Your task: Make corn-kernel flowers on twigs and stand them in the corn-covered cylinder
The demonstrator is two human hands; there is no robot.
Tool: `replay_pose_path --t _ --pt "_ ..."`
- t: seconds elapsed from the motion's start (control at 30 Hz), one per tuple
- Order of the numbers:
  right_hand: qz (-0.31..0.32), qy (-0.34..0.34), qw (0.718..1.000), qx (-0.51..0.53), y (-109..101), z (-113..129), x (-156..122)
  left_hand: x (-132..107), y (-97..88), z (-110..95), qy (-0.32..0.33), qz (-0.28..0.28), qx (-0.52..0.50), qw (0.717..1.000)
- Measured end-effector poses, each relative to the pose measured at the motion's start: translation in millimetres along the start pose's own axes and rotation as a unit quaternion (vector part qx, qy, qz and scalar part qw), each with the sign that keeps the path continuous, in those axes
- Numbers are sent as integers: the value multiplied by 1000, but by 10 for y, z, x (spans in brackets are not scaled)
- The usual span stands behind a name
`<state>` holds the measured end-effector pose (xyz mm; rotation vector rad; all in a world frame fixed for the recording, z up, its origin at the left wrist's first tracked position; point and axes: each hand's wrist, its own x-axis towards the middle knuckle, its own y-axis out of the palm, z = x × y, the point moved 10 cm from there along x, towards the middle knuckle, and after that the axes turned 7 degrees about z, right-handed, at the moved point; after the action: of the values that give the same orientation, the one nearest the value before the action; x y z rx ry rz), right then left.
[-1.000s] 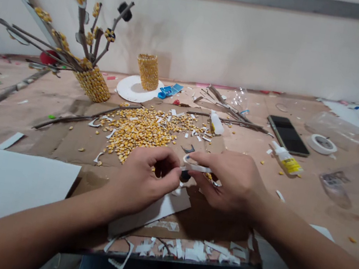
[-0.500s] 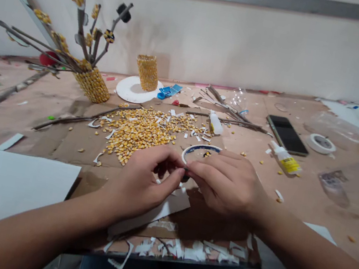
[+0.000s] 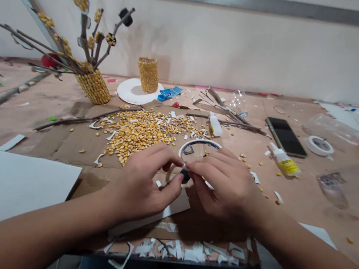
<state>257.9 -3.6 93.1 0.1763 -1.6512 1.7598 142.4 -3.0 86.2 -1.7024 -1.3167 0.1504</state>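
Note:
My left hand (image 3: 154,178) is closed, thumb and forefinger pinching a small dark piece (image 3: 186,176) whose kind I cannot make out. From the other side, the fingertips of my right hand (image 3: 227,180) meet it, also pinched together. A tiny pale bit shows between the fingertips, too small to name. Just behind the hands lies a white-rimmed roll of tape (image 3: 183,147), partly covered by my right hand, with small dark bits inside its ring. Beyond my left hand spreads a pile of corn kernels (image 3: 141,134). Under the hands rests a white paper strip (image 3: 179,204).
A kernel-covered pot (image 3: 94,87) with decorated twigs stands at left. Behind are a kernel-covered cup (image 3: 147,75), branches (image 3: 226,108) and a small white bottle (image 3: 215,124). To the right lie a yellow-labelled glue bottle (image 3: 286,161), phone (image 3: 286,137) and white tape roll (image 3: 319,145).
My fingertips have parted slightly, so more of the dark piece shows between them. A dark outlined bit now shows inside the tape ring. The view has shifted a little.

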Motion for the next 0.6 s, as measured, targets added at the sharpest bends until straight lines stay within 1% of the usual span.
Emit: replay_pose_path --t 0.07,0.23,0.37,0.43,0.53,0.6 --pt "7 -2 1000 -3 18 7 3 3 10 -8 -2 8 8 1000" --pt "16 -20 1000 -16 47 57 17 20 86 53 -33 46 35 998" --pt "23 -30 999 -29 76 92 25 19 168 48 -25 76 88 993" --pt "24 -34 999 -36 86 106 26 23 169 22 -16 73 127 989" --pt "19 -33 998 -42 88 117 24 32 128 -49 8 51 191 980" --pt "15 -30 998 -46 82 117 23 31 119 -91 25 46 228 972"
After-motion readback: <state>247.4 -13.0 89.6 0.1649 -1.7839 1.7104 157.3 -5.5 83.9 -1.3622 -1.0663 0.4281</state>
